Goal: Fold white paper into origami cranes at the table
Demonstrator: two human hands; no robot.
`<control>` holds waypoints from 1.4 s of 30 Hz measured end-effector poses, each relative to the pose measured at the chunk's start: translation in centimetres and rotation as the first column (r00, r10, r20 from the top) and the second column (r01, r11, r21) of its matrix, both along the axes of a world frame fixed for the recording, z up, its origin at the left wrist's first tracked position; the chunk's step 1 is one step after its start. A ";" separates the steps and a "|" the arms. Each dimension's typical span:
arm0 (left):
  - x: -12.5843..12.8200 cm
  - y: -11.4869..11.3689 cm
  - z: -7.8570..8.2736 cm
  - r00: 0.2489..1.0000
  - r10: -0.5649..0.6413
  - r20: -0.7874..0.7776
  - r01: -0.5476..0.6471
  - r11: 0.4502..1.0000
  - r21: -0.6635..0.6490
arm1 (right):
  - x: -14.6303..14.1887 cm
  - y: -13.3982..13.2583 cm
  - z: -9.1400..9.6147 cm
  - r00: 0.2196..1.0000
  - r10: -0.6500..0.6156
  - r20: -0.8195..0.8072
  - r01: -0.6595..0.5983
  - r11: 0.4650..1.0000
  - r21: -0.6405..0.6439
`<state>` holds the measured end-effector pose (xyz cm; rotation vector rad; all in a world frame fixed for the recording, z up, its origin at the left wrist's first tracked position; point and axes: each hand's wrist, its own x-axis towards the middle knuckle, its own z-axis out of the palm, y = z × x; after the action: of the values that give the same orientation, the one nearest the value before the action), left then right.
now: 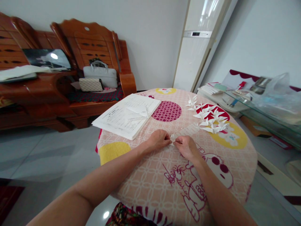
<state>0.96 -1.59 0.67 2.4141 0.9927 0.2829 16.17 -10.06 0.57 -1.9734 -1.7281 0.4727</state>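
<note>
Over the middle of the round table, my left hand (160, 138) and my right hand (186, 146) meet, fingertips pinched from either side on a small folded white paper (172, 137). Fingers cover most of that paper, so its exact shape is hidden. Just behind my right hand lies a flat, translucent strip (190, 130), perhaps plastic. Several white folded paper cranes (209, 116) stand grouped at the table's right side. To the left, a thick stack of printed sheets (119, 117) carries a loose folded piece of paper (138, 110) on top.
A patterned pink cloth (145, 175) covers the table. On the right, a glass-topped stand (265, 108) holds papers, pens and a clear plastic bag (275, 94). A wooden sofa (94, 47) with bags stands behind left, a tall white air conditioner (192, 59) at the back.
</note>
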 end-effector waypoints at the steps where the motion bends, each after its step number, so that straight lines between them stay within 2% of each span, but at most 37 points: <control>1: 0.1 -0.1 0.1 1.000 0.005 -0.009 -0.005 1.000 0.001 | -0.1 0.0 0.0 1.000 -0.008 0.006 0.008 1.000 -0.001; 15: 0.4 -0.9 0.3 0.996 0.045 -0.081 -0.038 0.996 0.086 | -0.5 0.4 0.1 0.994 -0.086 0.064 0.089 0.995 -0.035; 25: 0.4 -0.3 0.2 0.998 0.063 -0.018 -0.064 0.997 -0.033 | 0.1 0.8 -0.1 0.989 -0.133 -0.066 0.126 0.987 -0.096; 30: 0.4 -0.3 -0.4 0.987 0.158 0.032 -0.158 0.987 0.013 | -0.1 0.8 -0.3 0.985 -0.169 -0.031 0.167 0.985 -0.049; 34: 0.4 -0.7 -0.7 0.987 0.153 0.058 -0.156 0.987 0.050 | -0.5 0.1 -0.7 0.986 -0.165 -0.023 0.166 0.985 0.043; 42: 0.9 -1.0 -0.5 0.970 0.239 0.048 -0.239 0.971 -0.013 | -0.5 -0.4 -1.6 0.974 -0.192 -0.123 0.206 0.972 0.114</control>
<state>1.86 -2.60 0.17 2.2702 1.2611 0.4204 15.65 -10.47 -1.04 -1.9658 -1.4377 0.3857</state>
